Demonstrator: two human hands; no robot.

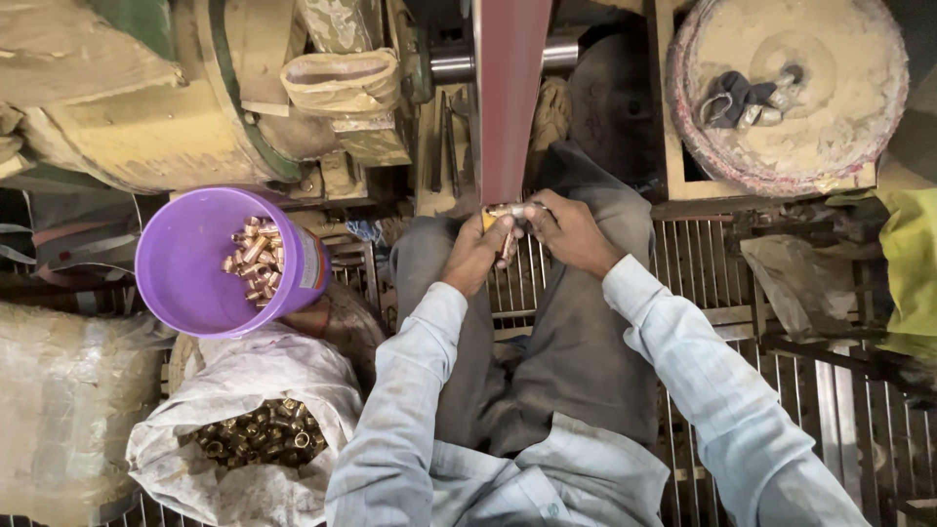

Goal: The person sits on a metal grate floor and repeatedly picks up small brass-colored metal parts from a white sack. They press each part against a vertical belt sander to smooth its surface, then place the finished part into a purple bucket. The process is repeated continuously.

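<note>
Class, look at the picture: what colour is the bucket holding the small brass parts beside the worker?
The bucket is purple, seen best in the head view.

glossy purple plastic bucket (190, 265) holds shiny brass fittings (257, 260); matt reddish belt (509, 93).

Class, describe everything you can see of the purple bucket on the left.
The purple bucket is round and looks like plastic, with a label strip on its outer wall. It tilts so its open mouth faces the camera. A small heap of shiny brass-coloured fittings lies against its right inner wall; the rest is bare. It rests above a white sack of duller fittings, left of the person's knee. No hand touches it.
</note>
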